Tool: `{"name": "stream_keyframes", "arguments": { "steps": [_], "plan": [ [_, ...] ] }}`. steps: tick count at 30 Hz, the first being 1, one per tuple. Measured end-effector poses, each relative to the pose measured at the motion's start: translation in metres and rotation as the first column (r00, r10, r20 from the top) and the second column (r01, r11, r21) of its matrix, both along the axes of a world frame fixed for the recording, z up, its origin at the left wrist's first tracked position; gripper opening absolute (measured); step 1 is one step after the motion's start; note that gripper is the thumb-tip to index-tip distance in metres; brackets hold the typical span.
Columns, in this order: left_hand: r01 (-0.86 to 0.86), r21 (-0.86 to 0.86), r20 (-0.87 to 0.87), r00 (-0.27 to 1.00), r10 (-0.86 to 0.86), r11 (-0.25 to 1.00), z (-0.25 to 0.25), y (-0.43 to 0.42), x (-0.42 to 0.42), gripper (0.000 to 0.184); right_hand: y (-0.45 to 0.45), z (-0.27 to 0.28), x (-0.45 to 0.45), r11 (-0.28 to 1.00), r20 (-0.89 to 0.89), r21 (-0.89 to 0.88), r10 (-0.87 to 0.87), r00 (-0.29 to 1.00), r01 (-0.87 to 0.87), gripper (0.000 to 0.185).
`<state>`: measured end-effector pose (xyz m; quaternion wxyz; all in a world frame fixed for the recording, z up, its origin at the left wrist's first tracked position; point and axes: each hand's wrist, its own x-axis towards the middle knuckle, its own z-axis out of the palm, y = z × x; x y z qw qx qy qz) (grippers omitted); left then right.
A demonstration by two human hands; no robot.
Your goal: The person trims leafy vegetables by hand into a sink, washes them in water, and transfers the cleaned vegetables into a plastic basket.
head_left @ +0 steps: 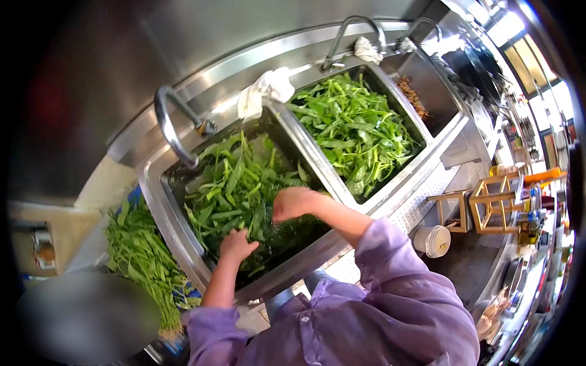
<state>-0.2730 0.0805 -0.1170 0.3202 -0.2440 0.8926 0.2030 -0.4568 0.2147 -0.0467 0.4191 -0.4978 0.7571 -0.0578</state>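
Note:
Leafy green vegetables [229, 177] with long stems lie in water in the left sink basin [183, 229]. My left hand [237, 246] is at the near-left side of these greens, its thumb apart from its fingers and its fingertips against the leaves. Over the right part of the same basin is my right hand [293, 204], bent downward at the wrist. It is blurred, and its fingertips are turned away, so I cannot make out whether it grips any leaves.
The middle basin holds more greens [357, 131]; small brown pieces [413, 97] lie in the far right basin. A faucet [171, 125] arches over the left basin. White cloths [267, 91] rest on the rim. Bundled greens [143, 250] stand at left, a white bucket [432, 241] at right.

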Motion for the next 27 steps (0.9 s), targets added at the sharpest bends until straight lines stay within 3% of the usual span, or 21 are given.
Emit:
{"name": "stream_keyframes", "arguments": {
  "steps": [1,2,3,6,7,9,10,11,12,15,19,21,22,23,24,26,27],
  "plan": [
    [0.012,0.035,-0.054,0.998,-0.010,0.999,0.009,0.001,0.005,0.045,0.020,0.003,-0.021,0.899,0.120,-0.031,-0.430,0.895,0.436,0.035],
    [0.007,0.009,-0.102,0.995,-0.006,1.000,0.023,0.005,0.007,0.032,0.043,0.000,-0.045,0.807,-0.118,-0.173,-0.586,0.801,0.565,0.035],
    [0.018,0.003,-0.109,0.994,-0.017,1.000,0.030,0.007,0.009,0.032,0.066,-0.003,-0.069,0.676,-0.292,-0.332,-0.737,0.610,0.658,0.036],
    [-0.043,-0.057,-0.588,0.809,0.001,0.997,0.032,0.013,0.018,0.019,0.152,-0.019,-0.151,0.473,-0.560,-0.465,-0.812,0.165,0.748,0.065],
    [-0.046,-0.060,-0.585,0.811,0.003,0.997,0.031,0.015,0.018,0.019,0.174,-0.041,-0.169,0.377,-0.590,-0.488,-0.807,0.021,0.787,0.073],
    [-0.144,0.050,-0.636,0.759,0.143,0.988,0.029,0.020,0.021,0.018,0.184,-0.052,-0.182,0.266,-0.410,-0.214,-0.898,0.161,0.940,0.085],
    [-0.126,0.035,-0.657,0.745,0.118,0.991,0.021,0.021,0.024,0.018,0.178,-0.066,-0.186,0.346,-0.388,-0.122,-0.879,0.276,0.930,0.084],
    [-0.123,0.039,-0.647,0.753,0.119,0.992,0.018,0.023,0.027,0.018,0.165,-0.077,-0.182,0.426,-0.475,-0.055,-0.807,0.351,0.903,0.076],
    [-0.129,0.060,-0.637,0.758,0.138,0.990,0.016,0.025,0.029,0.018,0.157,-0.083,-0.170,0.420,-0.475,-0.045,-0.807,0.350,0.906,0.076],
    [-0.129,0.081,-0.633,0.759,0.151,0.988,0.011,0.027,0.026,0.018,0.139,-0.092,-0.127,0.613,-0.596,-0.034,-0.646,0.477,0.789,0.060],
    [-0.169,0.113,-0.581,0.788,0.203,0.979,0.011,0.029,0.016,0.018,0.137,-0.106,-0.125,0.662,-0.596,0.131,-0.542,0.593,0.738,0.051],
    [-0.156,0.114,-0.598,0.778,0.193,0.981,0.014,0.029,0.012,0.019,0.152,-0.189,-0.151,0.787,-0.674,0.290,-0.235,0.700,0.545,0.037],
    [-0.161,0.102,-0.609,0.770,0.189,0.982,0.014,0.025,0.014,0.019,0.152,-0.220,-0.175,0.757,-0.504,0.505,-0.133,0.854,0.416,0.042],
    [-0.146,0.101,-0.619,0.765,0.177,0.984,0.013,0.024,0.014,0.019,0.164,-0.257,-0.183,0.784,-0.559,0.409,-0.189,0.808,0.467,0.041],
    [-0.154,0.091,-0.617,0.767,0.177,0.984,0.015,0.023,0.016,0.019,0.186,-0.260,-0.196,0.800,-0.554,0.403,-0.173,0.814,0.445,0.041],
    [-0.161,0.086,-0.614,0.768,0.179,0.983,0.021,0.019,0.022,0.020,0.222,-0.262,-0.226,0.895,-0.410,0.445,0.204,0.889,0.000,0.029],
    [-0.184,0.083,-0.614,0.765,0.196,0.979,0.023,0.018,0.025,0.021,0.207,-0.265,-0.233,0.866,-0.339,0.437,0.411,0.847,-0.245,0.026]
  ]
}}
